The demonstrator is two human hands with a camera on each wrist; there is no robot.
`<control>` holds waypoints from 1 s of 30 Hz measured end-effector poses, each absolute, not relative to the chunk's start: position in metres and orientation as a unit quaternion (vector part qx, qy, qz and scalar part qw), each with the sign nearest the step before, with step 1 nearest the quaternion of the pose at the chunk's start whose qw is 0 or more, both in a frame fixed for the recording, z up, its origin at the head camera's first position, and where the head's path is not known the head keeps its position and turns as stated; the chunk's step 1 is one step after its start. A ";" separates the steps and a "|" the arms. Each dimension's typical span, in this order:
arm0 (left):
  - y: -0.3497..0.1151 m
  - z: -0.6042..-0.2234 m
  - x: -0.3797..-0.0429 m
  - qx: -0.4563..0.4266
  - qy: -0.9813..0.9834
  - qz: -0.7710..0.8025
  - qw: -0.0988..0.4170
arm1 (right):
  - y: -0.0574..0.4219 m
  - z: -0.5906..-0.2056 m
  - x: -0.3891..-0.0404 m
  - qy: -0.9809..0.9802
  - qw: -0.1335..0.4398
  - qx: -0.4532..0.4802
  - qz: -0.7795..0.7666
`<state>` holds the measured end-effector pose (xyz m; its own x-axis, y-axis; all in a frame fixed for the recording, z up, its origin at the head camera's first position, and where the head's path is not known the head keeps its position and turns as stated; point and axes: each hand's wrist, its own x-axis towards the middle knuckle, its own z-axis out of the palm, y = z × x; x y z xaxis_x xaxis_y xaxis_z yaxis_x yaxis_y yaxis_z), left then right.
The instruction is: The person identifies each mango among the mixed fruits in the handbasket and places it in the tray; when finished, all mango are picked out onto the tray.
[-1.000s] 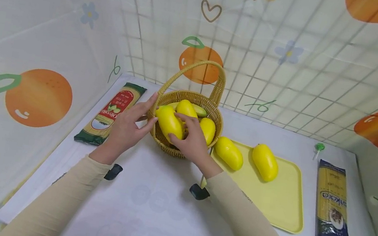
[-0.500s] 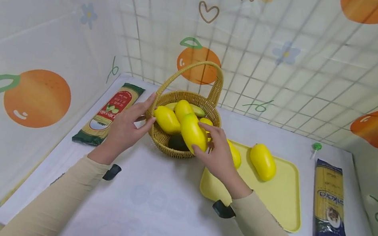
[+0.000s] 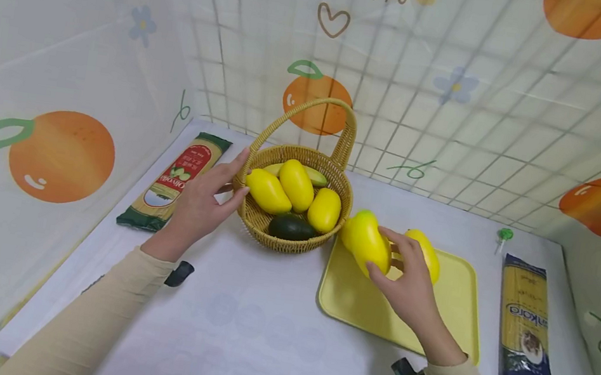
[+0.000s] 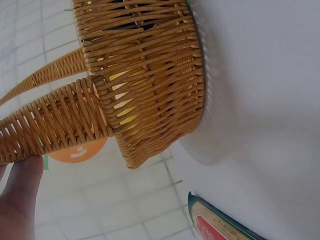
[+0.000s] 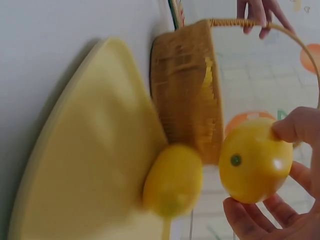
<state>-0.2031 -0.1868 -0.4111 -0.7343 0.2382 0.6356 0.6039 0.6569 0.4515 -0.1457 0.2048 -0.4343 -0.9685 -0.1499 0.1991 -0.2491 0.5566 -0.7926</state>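
My right hand (image 3: 408, 283) holds a yellow mango (image 3: 369, 248) with a green tip between thumb and fingers, above the yellow tray (image 3: 368, 319). In the right wrist view the held mango (image 5: 255, 160) is well above another mango (image 5: 172, 180) on the tray. A further mango (image 3: 430, 257) lies on the tray, partly behind my right hand. My left hand (image 3: 196, 208) pinches the left base of the handle of a wicker basket (image 3: 281, 244). Inside the basket are three mangoes (image 3: 296, 185), a dark green avocado (image 3: 291, 228) and a long yellow-green fruit (image 3: 315, 177).
A red-labelled pasta packet (image 3: 177, 180) lies left of the basket, partly behind my left hand. Right of the tray lie a blue-and-yellow pasta packet (image 3: 528, 335) and a green lollipop (image 3: 505, 234). A patterned sheet over a wire grid (image 3: 391, 117) stands behind the basket.
My right hand has lifted a mango from the basket and carried it right, over the tray. The avocado now shows in the basket. My left hand stays at the handle.
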 end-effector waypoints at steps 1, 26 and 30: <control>-0.187 -0.411 -0.203 -0.243 -0.868 -0.336 0.272 | 0.211 -0.435 -0.143 -0.886 0.057 0.106 0.449; -0.186 -0.412 -0.203 -0.244 -0.868 -0.338 0.272 | 0.346 -0.457 -0.132 -0.946 0.039 -0.083 0.310; -0.186 -0.412 -0.203 -0.241 -0.869 -0.337 0.271 | 0.352 -0.465 -0.137 -0.948 0.024 -0.099 0.302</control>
<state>-0.2027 -0.1862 -0.4115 -0.7374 0.2364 0.6327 0.6012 0.6565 0.4555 -0.1366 0.3520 -0.4654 -0.9792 0.2025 -0.0142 0.1733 0.7976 -0.5777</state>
